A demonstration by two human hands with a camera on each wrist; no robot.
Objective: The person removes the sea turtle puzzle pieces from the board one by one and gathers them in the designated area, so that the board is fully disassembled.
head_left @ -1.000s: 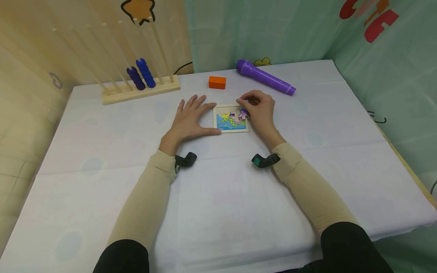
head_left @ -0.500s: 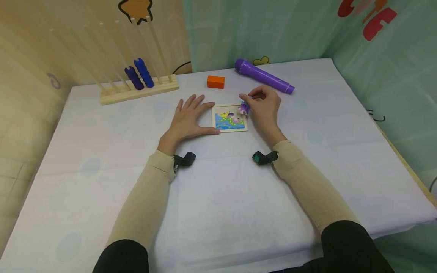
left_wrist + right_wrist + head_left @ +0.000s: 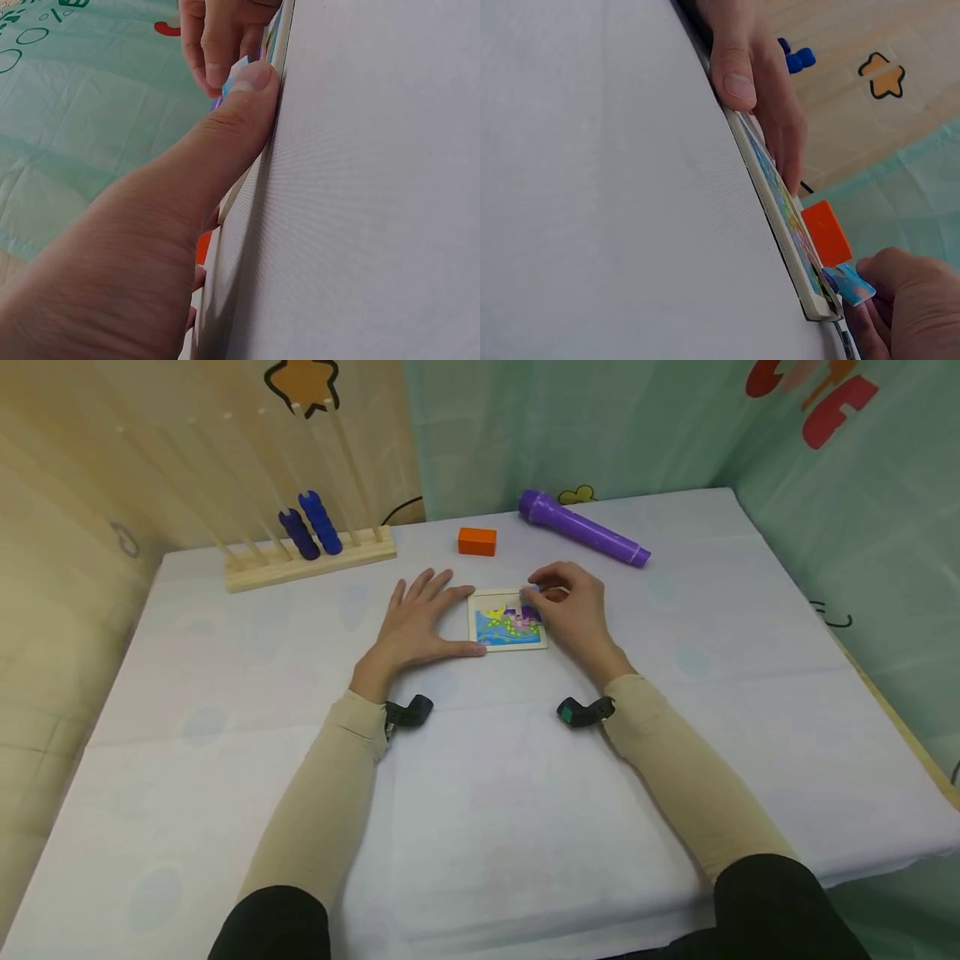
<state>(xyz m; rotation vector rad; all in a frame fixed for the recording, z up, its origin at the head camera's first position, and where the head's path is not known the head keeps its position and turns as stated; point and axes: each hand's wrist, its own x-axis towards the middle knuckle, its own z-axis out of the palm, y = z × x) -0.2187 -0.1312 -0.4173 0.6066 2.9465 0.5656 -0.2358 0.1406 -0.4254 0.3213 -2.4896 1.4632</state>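
A small jigsaw puzzle [image 3: 504, 628] in a pale wooden frame lies on the table, its picture showing blue water, a yellow shape and purple parts. My left hand [image 3: 411, 620] is spread flat, with the thumb at the frame's lower left corner and the index finger at its upper left. Over the upper right corner, my right hand [image 3: 576, 606] pinches a puzzle piece between thumb and fingers. In the right wrist view this puzzle piece [image 3: 853, 286] looks light blue and stands tilted against the picture. The fingers partly hide that corner in the head view.
An orange block [image 3: 477, 541] lies behind the puzzle. Farther back right is a purple toy microphone [image 3: 585, 529]. A wooden rod stand [image 3: 311, 566] with dark blue beads [image 3: 321, 522] stands at back left. White cloth covers the table [image 3: 480, 827], with curtains behind.
My right hand first drew right, lifting the piece away from the puzzle, then came back left and down over the upper right corner. The left hand has stayed at the frame.
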